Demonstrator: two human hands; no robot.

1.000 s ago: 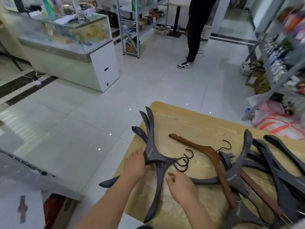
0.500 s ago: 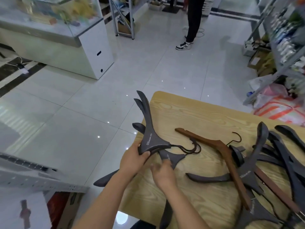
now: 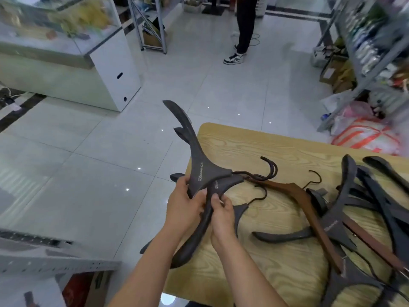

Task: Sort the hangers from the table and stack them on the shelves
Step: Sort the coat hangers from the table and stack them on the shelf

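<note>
Glass case (image 3: pixel 66 52): far left on the tiled floor, white base, goods inside too blurred to tell
Metal shelf (image 3: pixel 44 260): grey edge low on the left, near the wearer, well apart from the table
Left hand (image 3: pixel 183 209): curled round the bundle just under its neck, thumb lying on the top face
Bundle (image 3: pixel 203 173): several dark hangers stacked flat together, lifted over the table's left corner; upper arms point away over the floor, lower arms hang down past the table edge
Hooks (image 3: pixel 269 171): point right, over the tabletop
Right hand (image 3: pixel 223 220): just beside the left, touching it, fingertips pinching a lower arm of the bundle
Person (image 3: pixel 243 29): stands at the back in dark trousers and sneakers
Table (image 3: pixel 276 273): pale wood, rounded corner
Brown hanger (image 3: pixel 303 202): lies flat on the table, between the bundle and the pile
Pile (image 3: pixel 376 207): loose dark hangers, crossed over each other at the table's right side, one arm over the brown hanger
Rack (image 3: pixel 365 52): far right, crowded with blurred goods
Bags (image 3: pixel 365 134): on the floor at the rack's foot, beyond the table
</note>
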